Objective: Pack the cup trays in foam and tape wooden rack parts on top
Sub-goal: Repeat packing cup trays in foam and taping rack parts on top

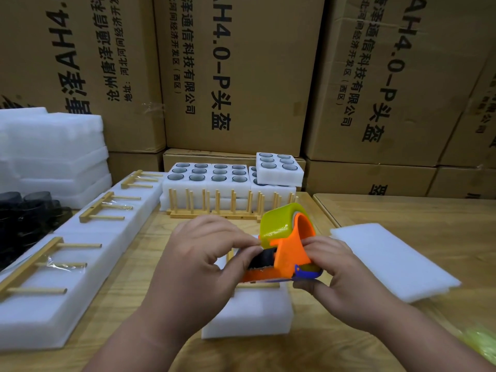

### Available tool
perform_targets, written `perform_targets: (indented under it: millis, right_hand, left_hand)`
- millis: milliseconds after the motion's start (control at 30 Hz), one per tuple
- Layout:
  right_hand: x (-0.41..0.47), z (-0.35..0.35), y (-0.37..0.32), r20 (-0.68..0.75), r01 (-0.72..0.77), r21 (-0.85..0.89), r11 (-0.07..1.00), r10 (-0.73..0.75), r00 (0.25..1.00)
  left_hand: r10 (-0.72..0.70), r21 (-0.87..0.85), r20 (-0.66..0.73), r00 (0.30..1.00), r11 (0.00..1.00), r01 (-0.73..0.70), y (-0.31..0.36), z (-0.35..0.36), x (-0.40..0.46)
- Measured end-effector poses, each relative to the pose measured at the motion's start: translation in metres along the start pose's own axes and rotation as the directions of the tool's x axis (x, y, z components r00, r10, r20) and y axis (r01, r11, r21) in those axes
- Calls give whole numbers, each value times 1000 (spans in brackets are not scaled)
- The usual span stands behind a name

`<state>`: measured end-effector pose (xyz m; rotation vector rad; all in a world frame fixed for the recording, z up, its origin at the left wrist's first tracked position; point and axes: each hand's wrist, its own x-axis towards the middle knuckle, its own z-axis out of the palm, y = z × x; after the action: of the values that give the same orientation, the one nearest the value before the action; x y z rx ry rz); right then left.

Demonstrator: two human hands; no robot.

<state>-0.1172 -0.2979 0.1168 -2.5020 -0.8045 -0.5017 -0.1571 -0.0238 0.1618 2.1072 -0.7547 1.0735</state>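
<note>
- Far to the left of the fingers, a stack of plain white foam sheets (pixel 53 154) sits at the desk's edge, with dark round cups (pixel 24 210) grouped in front of it; these look like stock not yet packed.
- Nearer, left of the left fingers, a long row of white foam blocks (pixel 80 264) lies on the pale wooden desk (pixel 402 210), each with a T-shaped wooden rack part (pixel 40 267) on top under clear tape. I judge these as finished.
- The left hand (pixel 204 261) has its fingers (pixel 241 241) curled, pinching at the front of the orange tape dispenser with a yellow-green roll (pixel 284 242), apparently at the tape end; the tape itself is too clear to see.
- Directly below the fingers of both hands lies a white foam block (pixel 249 312) with a wooden piece mostly hidden under the dispenser; it appears to be the one in hand, not yet taped.
- Beyond the fingers, white foam trays holding cups (pixel 209 175) stand stacked behind a slotted wooden rack (pixel 214 208); they await covering.
- The right hand (pixel 346 275) grips the dispenser's rear, fingers (pixel 319 244) wrapped round it.
- Right of the right fingers, a loose flat white foam sheet (pixel 391 261) lies on the desk, unused.
</note>
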Motion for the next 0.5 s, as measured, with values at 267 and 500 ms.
perform_targets:
  millis: [267, 500]
  right_hand:
    - [21, -8, 4, -46, 79, 34, 996, -77, 996]
    - [39, -17, 26, -40, 87, 12, 996, -87, 995]
  left_hand:
    - [198, 210, -90, 976, 962, -176, 3, -7, 6]
    - [204, 241, -195, 959, 958, -154, 4, -30, 8]
